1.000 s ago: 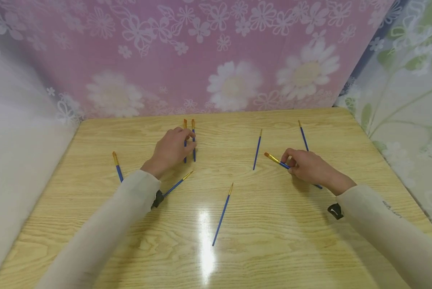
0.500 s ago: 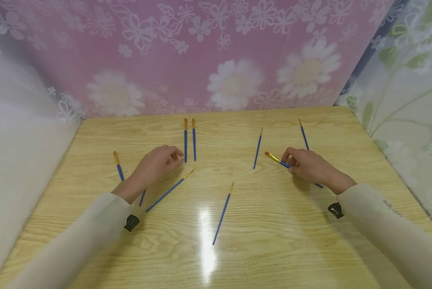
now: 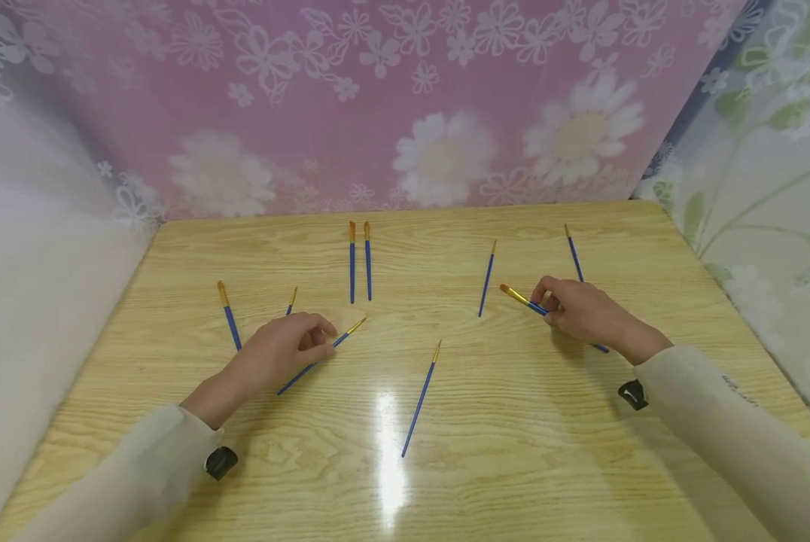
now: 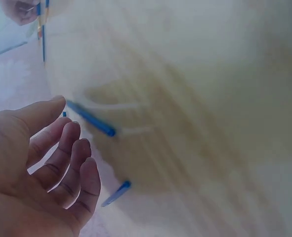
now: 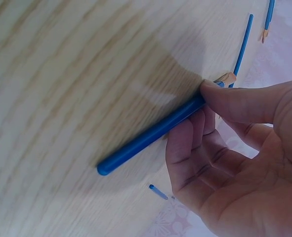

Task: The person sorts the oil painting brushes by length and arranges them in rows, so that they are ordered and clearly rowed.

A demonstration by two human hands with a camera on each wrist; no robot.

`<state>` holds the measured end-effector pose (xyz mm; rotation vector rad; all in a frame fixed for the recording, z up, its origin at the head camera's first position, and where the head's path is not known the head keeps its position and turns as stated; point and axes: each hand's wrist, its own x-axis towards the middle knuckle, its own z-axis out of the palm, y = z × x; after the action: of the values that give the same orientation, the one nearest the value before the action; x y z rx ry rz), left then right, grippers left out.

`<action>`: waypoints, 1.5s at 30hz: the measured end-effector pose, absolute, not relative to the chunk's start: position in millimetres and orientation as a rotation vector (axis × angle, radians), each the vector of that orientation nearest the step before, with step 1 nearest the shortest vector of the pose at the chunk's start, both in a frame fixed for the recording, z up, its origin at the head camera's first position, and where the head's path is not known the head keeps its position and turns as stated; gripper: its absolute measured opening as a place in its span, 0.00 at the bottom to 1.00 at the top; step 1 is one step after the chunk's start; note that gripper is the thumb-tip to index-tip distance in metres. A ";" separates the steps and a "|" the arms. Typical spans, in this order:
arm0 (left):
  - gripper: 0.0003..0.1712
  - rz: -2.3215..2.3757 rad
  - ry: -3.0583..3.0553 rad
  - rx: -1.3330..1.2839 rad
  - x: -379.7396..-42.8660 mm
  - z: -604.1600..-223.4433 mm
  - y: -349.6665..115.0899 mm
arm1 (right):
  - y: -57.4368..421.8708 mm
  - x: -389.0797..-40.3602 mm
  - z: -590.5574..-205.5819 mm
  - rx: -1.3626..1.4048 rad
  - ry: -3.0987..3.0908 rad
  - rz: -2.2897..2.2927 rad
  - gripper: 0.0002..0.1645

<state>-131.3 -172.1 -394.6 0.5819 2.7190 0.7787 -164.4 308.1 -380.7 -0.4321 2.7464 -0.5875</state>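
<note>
My left hand [image 3: 279, 348] hovers above a slanted paintbrush [image 3: 351, 330], its fingers loosely bent with nothing between them. In the left wrist view, the blue handle [image 4: 94, 119] of this brush starts by the thumb tip. Partly behind that hand is a thin paintbrush [image 3: 292, 302], mostly hidden. My right hand [image 3: 584, 312] pinches a flat paintbrush [image 3: 516, 296] between thumb and fingers, its orange bristles pointing left. The right wrist view shows this brush's blue handle [image 5: 150, 137] close over the table.
Two paintbrushes stand side by side, a left one [image 3: 352, 271] and a right one [image 3: 369, 269]. Other brushes lie at the left [image 3: 230, 320], the centre front [image 3: 421, 406], the centre right [image 3: 486, 282] and behind the right hand [image 3: 574, 252]. A floral curtain [image 3: 439, 98] backs the wooden table [image 3: 513, 452].
My left hand has drawn back from the pair of upright-lying brushes, leaving them there, and moved down and left to the slanted brush. The right hand has stayed still with its brush.
</note>
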 end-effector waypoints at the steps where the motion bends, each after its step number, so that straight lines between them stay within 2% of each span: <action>1: 0.17 0.779 2.721 0.587 -129.8 -395.9 -172.1 | 308.1 -164.3 -380.9 -0.430 2.745 -0.590 0.13; 13: 0.12 0.713 2.797 0.622 -119.3 -399.4 -165.5 | 308.5 -163.9 -380.5 -0.433 2.742 -0.600 0.12; 24: 0.10 0.635 2.890 0.765 -110.6 -399.6 -158.9 | 306.6 -163.6 -380.4 -0.451 2.748 -0.596 0.13; 36: 0.13 0.878 2.648 0.487 -108.8 -392.3 -154.9 | 307.7 -162.5 -379.6 -0.439 2.753 -0.601 0.13; 41: 0.17 0.992 2.608 0.475 -107.2 -391.6 -148.1 | 307.9 -162.9 -380.5 -0.441 2.759 -0.597 0.12; 45: 0.14 1.004 2.609 0.474 -105.8 -391.8 -141.3 | 308.0 -163.8 -380.7 -0.446 2.761 -0.597 0.13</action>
<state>-105.8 -141.3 -391.8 0.4737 2.6091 1.0040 -163.8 308.0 -380.7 -0.4456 2.7608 -0.5968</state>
